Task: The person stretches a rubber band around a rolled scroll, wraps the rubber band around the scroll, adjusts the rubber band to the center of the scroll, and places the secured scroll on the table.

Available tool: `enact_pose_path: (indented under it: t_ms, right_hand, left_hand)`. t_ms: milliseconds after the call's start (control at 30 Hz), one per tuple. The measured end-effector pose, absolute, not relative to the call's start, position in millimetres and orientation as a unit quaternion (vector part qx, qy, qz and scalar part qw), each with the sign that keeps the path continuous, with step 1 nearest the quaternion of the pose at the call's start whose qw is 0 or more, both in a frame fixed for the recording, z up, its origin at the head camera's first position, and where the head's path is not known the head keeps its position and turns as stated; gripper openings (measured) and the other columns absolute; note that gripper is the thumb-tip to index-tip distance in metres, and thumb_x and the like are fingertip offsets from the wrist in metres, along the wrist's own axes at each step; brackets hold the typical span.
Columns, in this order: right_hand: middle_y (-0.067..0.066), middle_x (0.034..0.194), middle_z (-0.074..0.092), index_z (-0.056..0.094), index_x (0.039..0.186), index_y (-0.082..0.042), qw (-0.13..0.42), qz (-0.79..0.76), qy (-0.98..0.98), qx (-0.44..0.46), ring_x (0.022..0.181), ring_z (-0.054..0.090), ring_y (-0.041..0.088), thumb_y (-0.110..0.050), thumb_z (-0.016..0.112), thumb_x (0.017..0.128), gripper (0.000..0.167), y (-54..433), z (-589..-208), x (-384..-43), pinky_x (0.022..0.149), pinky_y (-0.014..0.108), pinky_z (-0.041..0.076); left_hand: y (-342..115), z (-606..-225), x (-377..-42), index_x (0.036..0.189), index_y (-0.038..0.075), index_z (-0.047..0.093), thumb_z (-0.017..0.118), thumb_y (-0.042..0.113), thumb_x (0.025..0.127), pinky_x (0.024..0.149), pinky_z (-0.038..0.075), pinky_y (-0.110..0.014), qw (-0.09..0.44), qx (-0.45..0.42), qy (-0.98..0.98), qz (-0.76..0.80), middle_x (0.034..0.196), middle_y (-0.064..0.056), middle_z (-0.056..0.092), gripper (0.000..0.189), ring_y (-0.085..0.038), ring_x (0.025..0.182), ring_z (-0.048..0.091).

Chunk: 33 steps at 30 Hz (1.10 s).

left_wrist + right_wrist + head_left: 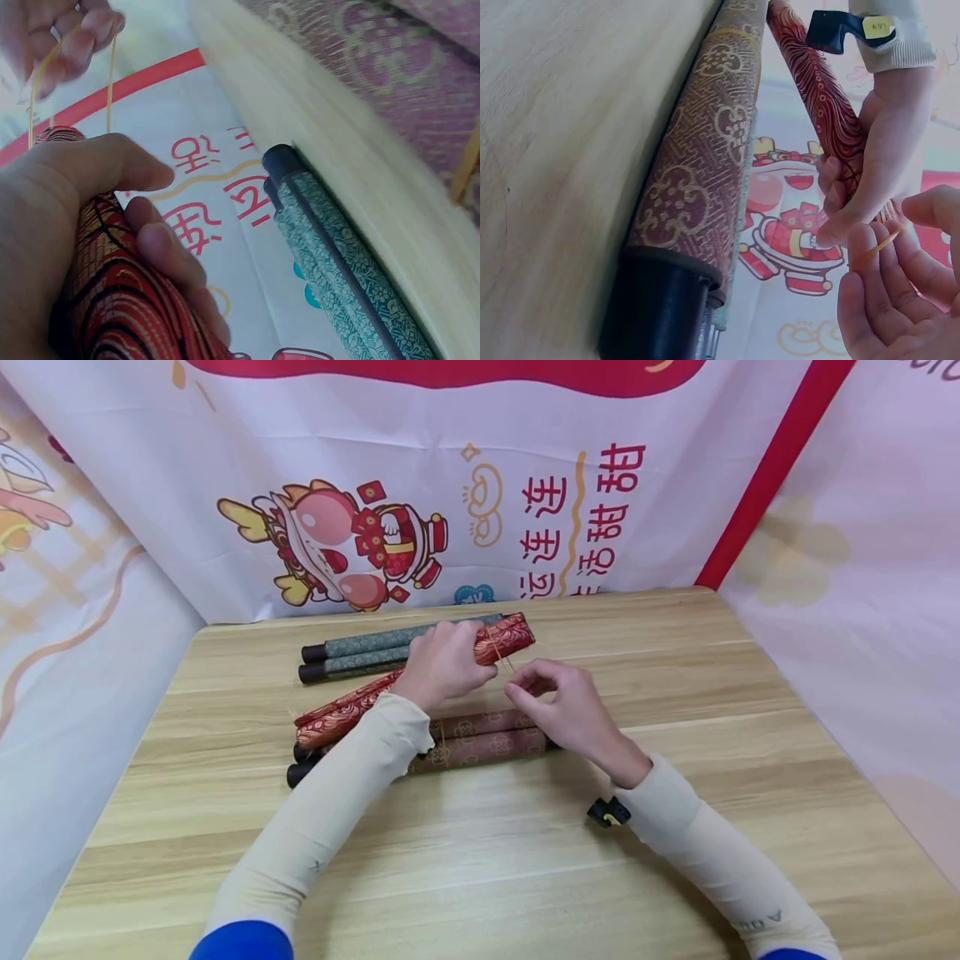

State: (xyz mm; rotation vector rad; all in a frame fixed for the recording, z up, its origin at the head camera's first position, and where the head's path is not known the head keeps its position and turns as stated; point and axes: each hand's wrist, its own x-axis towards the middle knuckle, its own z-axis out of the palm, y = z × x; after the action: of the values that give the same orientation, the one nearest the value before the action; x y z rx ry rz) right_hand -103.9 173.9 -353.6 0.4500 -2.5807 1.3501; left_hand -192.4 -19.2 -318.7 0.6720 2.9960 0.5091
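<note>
My left hand [444,664] grips a red and gold patterned scroll roll [508,638], held tilted above the table with its right end raised. A thin yellow rubber band [111,86] stretches from that end to my right hand [558,700]. In the right wrist view the rubber band [887,241] lies across the curled fingers of that hand. Behind the left hand lies a pair of green patterned scrolls [371,642] with black end knobs. Nearer me, below both hands, rests a pair of brown-purple patterned scrolls [491,745], banded and black-ended; the left forearm covers part of them.
Everything rests on a wood-grain table [480,877]. A white cloth backdrop [420,435] with cartoon figures and red characters hangs along its far edge. A small black device [608,812] sits at the right wrist.
</note>
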Motion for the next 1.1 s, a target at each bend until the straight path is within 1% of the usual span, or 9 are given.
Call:
enact_pose_path:
  t_ms: [133,267,400,500,633,733,867,967,1100]
  right_hand:
    - [0.000,0.091,0.076,0.075,0.096,-0.014,0.098,0.445,-0.876,0.160,0.082,0.071,0.013,-0.020,0.073,0.100,0.007,174,-351,-100,0.075,0.034,0.061]
    - [-0.001,0.092,0.077,0.075,0.096,-0.015,0.077,0.451,-0.876,0.152,0.084,0.072,0.012,-0.019,0.072,0.100,0.007,179,-354,-97,0.080,0.038,0.062]
    - [-0.003,0.099,0.078,0.077,0.101,-0.016,0.059,0.439,-0.885,0.144,0.091,0.074,0.011,-0.021,0.071,0.101,0.008,187,-363,-96,0.085,0.037,0.061]
    - [-0.001,0.104,0.080,0.080,0.105,-0.014,0.048,0.418,-0.895,0.150,0.097,0.076,0.014,-0.019,0.071,0.101,0.011,193,-368,-97,0.087,0.039,0.061]
    - [0.003,0.112,0.081,0.081,0.111,-0.011,0.032,0.382,-0.908,0.167,0.107,0.076,0.021,-0.016,0.071,0.100,0.016,195,-374,-95,0.094,0.045,0.060]
    - [0.005,0.117,0.080,0.080,0.116,-0.012,0.024,0.350,-0.918,0.183,0.114,0.075,0.024,-0.017,0.071,0.099,0.019,190,-376,-92,0.100,0.046,0.059]
    - [0.008,0.115,0.080,0.079,0.114,-0.008,0.061,0.297,-0.930,0.209,0.111,0.076,0.025,-0.016,0.072,0.097,0.020,178,-370,-83,0.098,0.043,0.061]
    - [0.007,0.104,0.079,0.078,0.105,-0.005,0.121,0.252,-0.931,0.235,0.097,0.077,0.022,-0.013,0.073,0.094,0.014,169,-360,-74,0.087,0.037,0.063]
    - [0.003,0.091,0.075,0.076,0.095,-0.006,0.197,0.189,-0.919,0.286,0.080,0.071,0.017,-0.014,0.075,0.093,0.009,157,-344,-61,0.076,0.032,0.061]
  left_hand:
    - [-27,-310,-197,0.105,0.020,0.068,0.080,0.041,0.086,0.066,0.052,-0.043,0.043,0.202,0.957,0.203,0.087,-0.002,0.068,0.031,-0.022,0.077,0.064]
    - [-37,-298,-203,0.102,0.020,0.068,0.079,0.036,0.084,0.060,0.051,-0.037,0.070,0.201,0.941,0.263,0.085,-0.003,0.069,0.026,-0.021,0.069,0.064]
    - [-52,-287,-205,0.107,0.013,0.069,0.081,0.031,0.086,0.056,0.056,-0.034,0.128,0.209,0.905,0.348,0.081,-0.008,0.070,0.030,-0.025,0.062,0.067]
    - [-61,-279,-201,0.109,0.010,0.068,0.087,0.036,0.084,0.057,0.058,-0.034,0.168,0.201,0.886,0.382,0.082,-0.008,0.070,0.041,-0.025,0.061,0.067]
    - [-66,-274,-197,0.104,0.011,0.067,0.093,0.049,0.077,0.059,0.058,-0.036,0.179,0.198,0.882,0.388,0.083,-0.008,0.070,0.054,-0.023,0.060,0.067]
    - [-63,-276,-196,0.102,0.011,0.067,0.092,0.054,0.076,0.058,0.058,-0.037,0.170,0.201,0.884,0.386,0.082,-0.008,0.071,0.056,-0.023,0.059,0.067]
    - [-55,-283,-197,0.104,0.012,0.066,0.090,0.049,0.080,0.057,0.058,-0.034,0.161,0.190,0.899,0.360,0.082,-0.007,0.071,0.050,-0.021,0.060,0.068]
    - [-48,-289,-199,0.102,0.011,0.066,0.088,0.045,0.080,0.057,0.057,-0.032,0.156,0.172,0.914,0.334,0.081,-0.007,0.072,0.046,-0.020,0.060,0.069]
    - [-38,-299,-201,0.096,0.011,0.065,0.087,0.047,0.078,0.055,0.055,-0.030,0.158,0.149,0.924,0.314,0.078,-0.006,0.072,0.045,-0.021,0.062,0.071]
